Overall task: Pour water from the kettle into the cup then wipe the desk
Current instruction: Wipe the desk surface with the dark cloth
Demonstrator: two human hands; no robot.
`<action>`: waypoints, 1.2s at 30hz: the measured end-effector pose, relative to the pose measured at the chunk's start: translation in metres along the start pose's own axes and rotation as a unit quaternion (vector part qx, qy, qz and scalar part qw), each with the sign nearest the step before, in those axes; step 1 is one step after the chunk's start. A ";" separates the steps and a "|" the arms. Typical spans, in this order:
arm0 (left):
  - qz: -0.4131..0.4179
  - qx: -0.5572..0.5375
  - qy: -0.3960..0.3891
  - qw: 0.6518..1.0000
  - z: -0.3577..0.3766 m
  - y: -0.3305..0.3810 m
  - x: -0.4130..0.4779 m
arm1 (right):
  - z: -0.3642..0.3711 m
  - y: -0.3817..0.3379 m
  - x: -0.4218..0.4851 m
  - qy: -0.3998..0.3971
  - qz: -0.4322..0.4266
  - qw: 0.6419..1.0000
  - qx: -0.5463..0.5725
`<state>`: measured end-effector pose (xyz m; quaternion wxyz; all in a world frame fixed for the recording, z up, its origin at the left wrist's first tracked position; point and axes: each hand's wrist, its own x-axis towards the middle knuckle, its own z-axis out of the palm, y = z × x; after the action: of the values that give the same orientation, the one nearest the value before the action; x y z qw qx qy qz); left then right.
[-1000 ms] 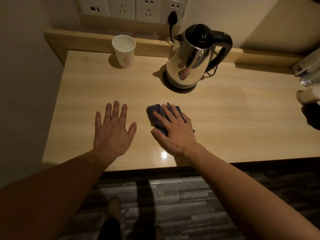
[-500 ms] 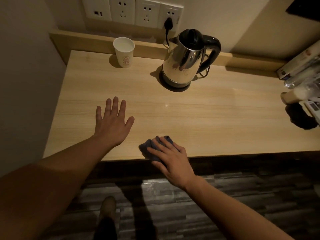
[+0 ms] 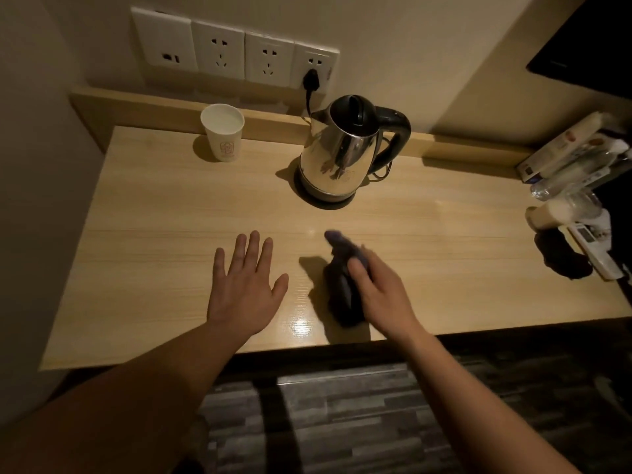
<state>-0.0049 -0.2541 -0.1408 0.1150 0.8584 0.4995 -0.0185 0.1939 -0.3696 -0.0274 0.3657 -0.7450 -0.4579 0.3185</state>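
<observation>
left hand (image 3: 243,293) flat, fingers spread on worktop (image 3: 444,234) | right hand (image 3: 379,292) grip clutching dark cloth (image 3: 340,285) near front edge | cup (image 3: 223,131), logo unreadable, left of kettle (image 3: 342,155) at back

Dim, warm light falls on a pale wood surface (image 3: 444,241) with a raised ledge (image 3: 143,111) along its far edge. The beige wall (image 3: 410,46) behind carries a row of white sockets (image 3: 236,53) — one holds a black plug (image 3: 311,78). Below the near edge, the floor (image 3: 342,422) shows grey striped planks — a glare spot shines near the edge.
</observation>
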 end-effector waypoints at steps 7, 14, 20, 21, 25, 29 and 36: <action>0.000 0.011 0.007 1.000 0.003 0.002 0.002 | 0.016 0.046 0.116 -0.056 0.008 0.942 -0.329; 0.003 0.024 0.018 1.000 0.006 0.001 0.003 | 0.025 0.066 0.118 -0.066 -0.036 0.931 -0.357; -0.002 0.028 0.017 0.999 0.005 0.001 0.004 | 0.025 0.075 0.104 -0.078 -0.088 0.924 -0.365; -0.003 0.030 0.017 0.999 0.005 0.001 0.004 | 0.026 0.076 0.099 -0.078 -0.093 0.923 -0.365; -0.008 0.028 0.019 0.999 0.005 0.002 0.004 | 0.030 0.081 0.077 -0.081 -0.110 0.922 -0.363; -0.011 0.032 0.016 0.999 0.005 0.002 0.004 | 0.033 0.084 0.051 -0.086 -0.122 0.923 -0.355; -0.009 0.030 0.011 0.999 0.003 0.002 0.003 | 0.038 0.092 -0.001 -0.118 -0.163 0.917 -0.345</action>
<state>-0.0013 -0.2532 -0.1435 0.0834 0.8572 0.5076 -0.0250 0.2043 -0.3897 -0.1248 0.0760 -0.6970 -0.6945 0.1616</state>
